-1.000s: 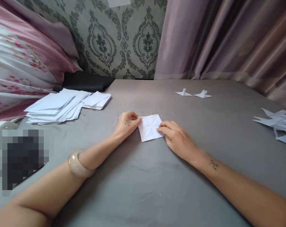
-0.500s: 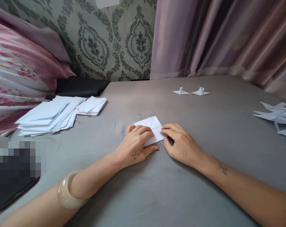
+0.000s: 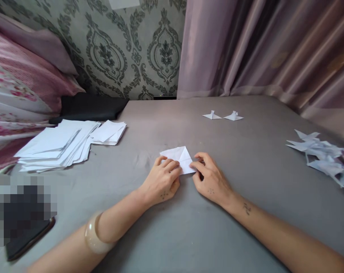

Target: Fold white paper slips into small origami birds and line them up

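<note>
A white folded sheet of paper [image 3: 184, 162] with visible creases lies on the grey-covered surface in front of me. My left hand [image 3: 164, 177] grips its lower left part, fingers curled over the top and thumb tucked in close. At the right corner, my right hand [image 3: 210, 181] pinches the paper between thumb and index finger, the other fingers bent above. The fingers hide part of the sheet's left side and lower edge.
Stacked white sheets [image 3: 55, 148] and a smaller paper pile [image 3: 109, 132] lie at the left, near a dark phone-like object [image 3: 27, 231], partly blurred. Two folded paper birds [image 3: 233, 116] sit far back; several more [image 3: 322, 149] are heaped right. Curtains [image 3: 217, 49] border the surface.
The left thumb has drawn in from its stretched position toward the fingers. My right hand has shifted slightly at the paper's right corner. The whole view has turned a little rightward.
</note>
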A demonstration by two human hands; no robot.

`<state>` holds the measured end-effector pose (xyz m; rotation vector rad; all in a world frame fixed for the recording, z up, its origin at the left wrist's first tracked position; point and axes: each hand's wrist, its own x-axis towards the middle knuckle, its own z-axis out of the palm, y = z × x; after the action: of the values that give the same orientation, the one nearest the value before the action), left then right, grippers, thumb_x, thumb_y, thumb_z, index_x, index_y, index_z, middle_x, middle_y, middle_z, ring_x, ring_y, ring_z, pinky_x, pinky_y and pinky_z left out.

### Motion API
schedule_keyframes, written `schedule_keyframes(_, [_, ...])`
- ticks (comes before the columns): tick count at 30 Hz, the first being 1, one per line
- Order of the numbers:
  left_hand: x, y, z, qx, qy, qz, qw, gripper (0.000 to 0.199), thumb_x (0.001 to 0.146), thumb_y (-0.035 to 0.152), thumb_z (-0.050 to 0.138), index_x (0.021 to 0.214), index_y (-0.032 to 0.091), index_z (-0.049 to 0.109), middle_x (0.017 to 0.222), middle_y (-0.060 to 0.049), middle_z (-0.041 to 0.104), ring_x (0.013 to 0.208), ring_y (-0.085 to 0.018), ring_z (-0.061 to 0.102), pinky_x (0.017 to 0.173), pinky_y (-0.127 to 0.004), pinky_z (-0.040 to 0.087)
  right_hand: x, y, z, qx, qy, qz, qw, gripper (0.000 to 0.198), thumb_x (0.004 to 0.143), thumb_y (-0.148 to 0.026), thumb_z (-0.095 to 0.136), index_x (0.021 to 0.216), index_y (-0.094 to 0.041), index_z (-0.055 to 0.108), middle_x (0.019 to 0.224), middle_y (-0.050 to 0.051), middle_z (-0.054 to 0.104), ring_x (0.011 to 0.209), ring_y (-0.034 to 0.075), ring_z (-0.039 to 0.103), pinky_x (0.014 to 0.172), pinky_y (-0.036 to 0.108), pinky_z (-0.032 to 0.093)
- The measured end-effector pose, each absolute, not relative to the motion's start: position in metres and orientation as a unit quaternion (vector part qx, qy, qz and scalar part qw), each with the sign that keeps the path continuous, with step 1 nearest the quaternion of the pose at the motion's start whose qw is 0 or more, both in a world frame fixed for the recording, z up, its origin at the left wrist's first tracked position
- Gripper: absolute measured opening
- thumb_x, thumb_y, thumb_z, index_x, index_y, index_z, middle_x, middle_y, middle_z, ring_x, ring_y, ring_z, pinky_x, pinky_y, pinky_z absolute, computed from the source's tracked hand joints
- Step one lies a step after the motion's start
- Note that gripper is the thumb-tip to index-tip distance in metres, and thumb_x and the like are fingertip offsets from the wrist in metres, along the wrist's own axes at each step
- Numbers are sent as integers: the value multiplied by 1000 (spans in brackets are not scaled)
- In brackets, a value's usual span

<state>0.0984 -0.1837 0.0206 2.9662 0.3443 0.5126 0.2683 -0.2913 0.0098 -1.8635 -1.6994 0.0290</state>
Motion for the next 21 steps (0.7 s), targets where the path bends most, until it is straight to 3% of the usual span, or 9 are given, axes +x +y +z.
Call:
schedule_keyframes(4, [100, -182, 24, 978, 120, 152, 83, 22, 93, 20, 41, 99, 18, 62, 102, -7, 66, 95, -20, 58, 94, -41, 35, 266, -296, 14, -697, -666, 4, 266, 32, 75, -2, 46, 93, -18, 66, 100, 10, 60, 96, 23, 56, 86, 38, 49])
schedule_keyframes(8, [101, -179, 23, 968, 146, 161, 126, 25, 96, 24, 39, 96, 19, 64, 99, -5, 67, 92, -19, 59, 91, -39, 35, 263, -305, 20, -697, -674, 11, 244, 32, 81, -5, 46, 103, -18, 65, 107, 11, 62, 102, 25, 55, 89, 41, 48])
schedule_keyframes(15, [107, -175, 21, 926, 238, 186, 228, 15, 89, 31, 57, 86, 20, 67, 94, -4, 70, 89, -19, 61, 84, -35, 39, 261, -303, 15, -729, -593, 50, 339, 14, 88, -17, 53, 85, -21, 66, 99, 7, 64, 93, 21, 58, 85, 36, 49])
schedule_keyframes(21, [112, -174, 26, 907, 276, 162, 273, 10, 85, 26, 60, 83, 20, 68, 90, -4, 70, 88, -19, 61, 83, -34, 41, 265, -297, 12, -738, -569, 79, 355, 11, 86, -18, 56, 82, -21, 66, 98, 6, 62, 93, 21, 56, 85, 37, 48])
